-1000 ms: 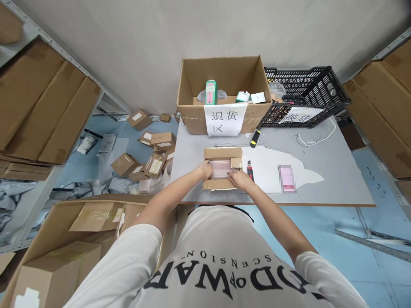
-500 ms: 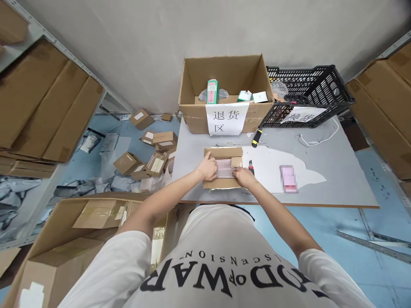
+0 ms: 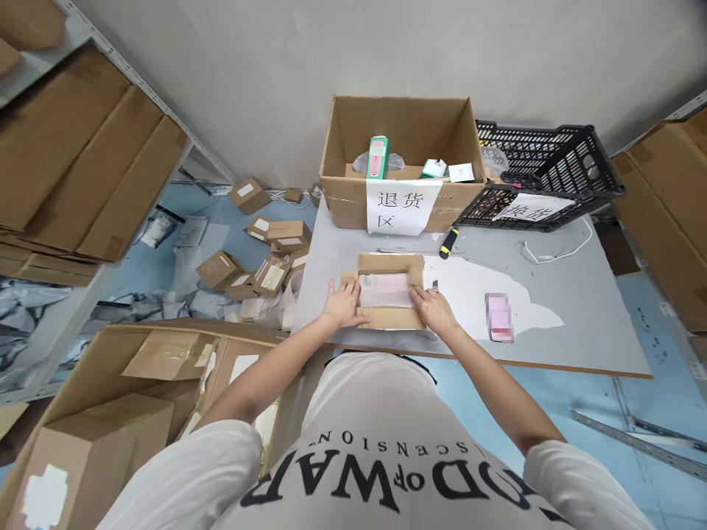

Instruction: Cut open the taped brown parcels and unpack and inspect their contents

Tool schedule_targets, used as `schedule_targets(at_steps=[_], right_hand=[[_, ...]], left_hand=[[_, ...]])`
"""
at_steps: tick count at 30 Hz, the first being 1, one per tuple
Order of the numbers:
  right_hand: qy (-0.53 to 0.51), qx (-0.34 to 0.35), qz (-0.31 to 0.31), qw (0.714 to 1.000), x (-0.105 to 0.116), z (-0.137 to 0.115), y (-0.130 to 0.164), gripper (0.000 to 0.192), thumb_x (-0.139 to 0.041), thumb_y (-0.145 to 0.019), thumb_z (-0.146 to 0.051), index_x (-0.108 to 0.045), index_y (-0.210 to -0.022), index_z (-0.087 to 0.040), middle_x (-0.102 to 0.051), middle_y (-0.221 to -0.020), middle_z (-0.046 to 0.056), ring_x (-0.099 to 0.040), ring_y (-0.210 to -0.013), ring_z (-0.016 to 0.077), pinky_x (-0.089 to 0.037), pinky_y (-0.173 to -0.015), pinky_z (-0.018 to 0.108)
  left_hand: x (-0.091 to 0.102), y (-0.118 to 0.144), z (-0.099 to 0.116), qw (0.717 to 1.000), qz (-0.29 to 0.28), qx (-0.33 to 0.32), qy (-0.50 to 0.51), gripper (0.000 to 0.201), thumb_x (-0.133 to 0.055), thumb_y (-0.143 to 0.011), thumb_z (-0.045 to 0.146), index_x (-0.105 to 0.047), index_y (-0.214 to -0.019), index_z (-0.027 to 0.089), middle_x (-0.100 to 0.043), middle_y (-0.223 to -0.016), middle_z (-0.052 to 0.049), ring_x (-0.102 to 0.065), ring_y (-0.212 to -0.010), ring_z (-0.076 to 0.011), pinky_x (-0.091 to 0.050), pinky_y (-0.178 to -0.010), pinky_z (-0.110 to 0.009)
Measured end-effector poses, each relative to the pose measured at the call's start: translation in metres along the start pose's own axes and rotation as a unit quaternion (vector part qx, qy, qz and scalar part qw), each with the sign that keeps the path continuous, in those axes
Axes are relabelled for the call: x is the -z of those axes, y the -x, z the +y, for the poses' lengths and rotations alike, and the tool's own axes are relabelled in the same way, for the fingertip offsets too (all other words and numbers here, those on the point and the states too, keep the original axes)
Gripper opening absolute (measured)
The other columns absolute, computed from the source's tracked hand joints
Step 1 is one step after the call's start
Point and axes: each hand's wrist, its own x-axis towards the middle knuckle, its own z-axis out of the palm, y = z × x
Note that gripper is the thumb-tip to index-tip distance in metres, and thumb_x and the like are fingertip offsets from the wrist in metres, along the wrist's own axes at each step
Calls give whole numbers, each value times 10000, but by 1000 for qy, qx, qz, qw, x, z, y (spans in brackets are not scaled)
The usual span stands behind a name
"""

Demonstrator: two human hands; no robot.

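A small cardboard box [image 3: 389, 318] lies on the table with its long flaps spread. Inside it is a flat pale pinkish item in what looks like clear wrap [image 3: 385, 290]; its kind is not plain. At the box's left end my left hand [image 3: 343, 303] presses down, fingers stretched and thumb apart. My right hand [image 3: 434, 309] grips the right end, fingertips at the inner edge. Just beyond that hand a utility knife [image 3: 435, 285] is partly hidden. A black and yellow cutter [image 3: 449, 243] rests farther back.
A large carton [image 3: 342, 202] with a paper sign stands at the table's back, beside a black plastic crate [image 3: 574, 165]. On the right are a pink blurred item [image 3: 499, 318] and a white cable [image 3: 563, 254]. Several small boxes [image 3: 287, 235] lie on the floor at left.
My left hand has shifted left and flattened, with its thumb now spread over the left end. The right end flap no longer stands over the pink item. The view has shifted slightly.
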Motion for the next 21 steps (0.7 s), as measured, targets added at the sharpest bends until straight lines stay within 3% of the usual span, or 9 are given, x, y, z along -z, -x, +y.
schedule_targets(at_steps=[3, 10, 13, 15, 18, 21], right_hand=[[-13, -67, 35, 997, -14, 7, 6, 567, -410, -903, -293, -318, -1410, -57, -288, -1487, 202, -455, -1155, 321, -403, -886, 409], [-91, -98, 53, 990, -41, 20, 13, 602, -258, -936, -376, -251, -1441, -49, -418, -1405, 208, -416, -1244, 300, -341, -991, 444], [-49, -118, 92, 987, -32, 13, 15, 591, -339, -915, -364, -285, -1432, -81, -337, -1457, 213, -401, -1228, 330, -348, -967, 478], [-7, -95, 98, 991, -22, 4, 14, 516, -378, -903, -282, -370, -1395, -128, -285, -1494, 188, -353, -1261, 337, -320, -979, 507], [37, -38, 78, 996, -8, -10, 8, 451, -334, -884, -125, -504, -1300, -165, -257, -1520, 129, -290, -1321, 312, -261, -1010, 539], [50, -40, 87, 994, 4, -20, -3, 497, -285, -861, -47, -527, -1285, -137, -252, -1519, 132, -253, -1354, 311, -233, -1013, 569]], left_hand=[[-9, 1, 5, 1000, 0, 14, 15, 1060, -592, -641, 691, -219, -1454, 123, -301, -1467, -230, -331, -1297, -400, -22, -1087, -617], [-33, 1, 7, 998, 10, 49, 46, 1132, -654, -642, 627, -82, -1473, 113, -209, -1504, -242, -294, -1349, -353, -203, -1082, -518], [-39, 1, 7, 997, 20, 54, 56, 1136, -654, -654, 613, -42, -1475, 121, -198, -1509, -241, -283, -1362, -332, -237, -1072, -489], [-42, 1, 9, 996, 23, 56, 61, 1138, -652, -656, 614, -33, -1476, 125, -196, -1510, -237, -269, -1370, -329, -247, -1069, -484], [-44, 1, 11, 995, 26, 64, 67, 1152, -654, -647, 622, -36, -1476, 113, -190, -1514, -232, -249, -1377, -331, -250, -1072, -490], [-45, 1, 13, 994, 29, 71, 74, 1164, -658, -640, 626, -41, -1475, 100, -183, -1517, -227, -251, -1376, -331, -244, -1080, -497]])
